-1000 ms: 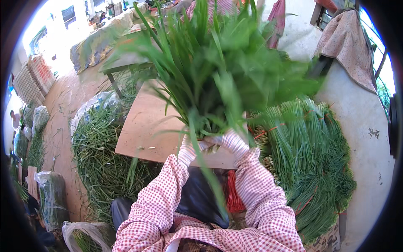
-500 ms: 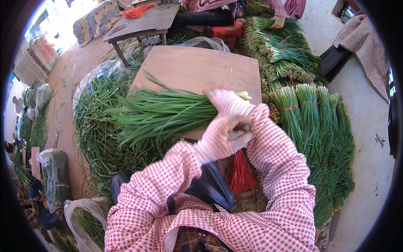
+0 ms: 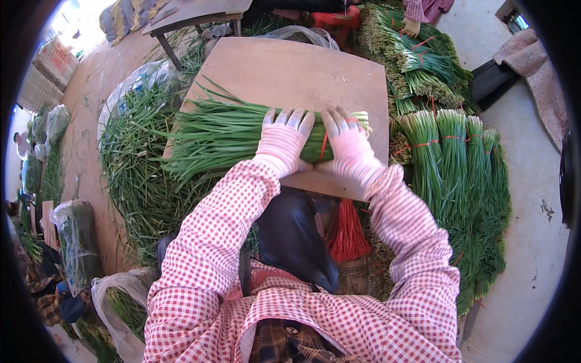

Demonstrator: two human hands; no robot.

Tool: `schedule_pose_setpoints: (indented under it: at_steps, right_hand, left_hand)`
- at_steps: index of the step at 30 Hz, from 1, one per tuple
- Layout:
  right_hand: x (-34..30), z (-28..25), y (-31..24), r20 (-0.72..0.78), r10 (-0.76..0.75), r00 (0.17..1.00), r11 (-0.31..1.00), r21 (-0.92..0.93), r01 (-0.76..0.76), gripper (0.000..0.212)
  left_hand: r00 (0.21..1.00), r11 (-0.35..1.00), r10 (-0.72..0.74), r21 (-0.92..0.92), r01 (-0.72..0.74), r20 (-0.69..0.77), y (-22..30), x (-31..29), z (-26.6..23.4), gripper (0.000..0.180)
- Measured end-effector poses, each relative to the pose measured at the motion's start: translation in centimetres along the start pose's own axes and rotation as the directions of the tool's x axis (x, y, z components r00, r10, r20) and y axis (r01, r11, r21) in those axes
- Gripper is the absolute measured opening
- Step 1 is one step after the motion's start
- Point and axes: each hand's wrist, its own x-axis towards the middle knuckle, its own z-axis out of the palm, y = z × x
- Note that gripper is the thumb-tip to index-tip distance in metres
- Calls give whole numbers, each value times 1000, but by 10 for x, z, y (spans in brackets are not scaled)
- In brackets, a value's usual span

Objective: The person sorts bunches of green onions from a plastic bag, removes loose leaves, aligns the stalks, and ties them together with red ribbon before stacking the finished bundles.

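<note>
A large bunch of garlic chives (image 3: 221,130) lies across the wooden board (image 3: 293,69), leaves to the left and pale stem ends to the right. My left hand (image 3: 282,138), in a striped glove, presses on the middle of the bunch, its fingers curved over the far side. Nearer the stem ends, my right hand (image 3: 352,145) clasps the bunch in the same way. A red tie (image 3: 324,146) runs round the stems between my hands. The underside of the bunch is hidden.
Tied chive bundles (image 3: 439,154) stand at the right, with more stacked (image 3: 430,66) beyond them, where a co-worker's hand (image 3: 410,27) rests. Loose leaves (image 3: 142,175) are heaped left of the board. Red ties (image 3: 348,233) hang below its near edge.
My left hand has left my right wrist and come onto the bunch. Both hands now lie side by side over it, and the red tie round the stems shows between them.
</note>
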Motion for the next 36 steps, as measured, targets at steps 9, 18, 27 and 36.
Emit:
schedule_pose_setpoints:
  at_steps: [9, 18, 27, 36]
  right_hand:
    - [52, -99, -13, 511, 76, 856, 882, -435, 181, 42]
    - [2, -87, -18, 419, -95, 903, 878, 463, -123, 22]
    - [16, -26, -27, 494, 304, 815, -679, 712, -178, 24]
    - [-6, -46, -75, 386, 450, 805, -274, 918, -287, 25]
  left_hand:
    - [997, 998, 4, 64, -9, 74, 5, -12, -18, 113]
    - [986, 995, 48, -89, -34, 162, 18, 15, -21, 90]
    - [974, 999, 52, -7, -52, 221, 25, 15, -13, 95]
    - [920, 968, -153, -134, 213, 362, 15, 32, -19, 93]
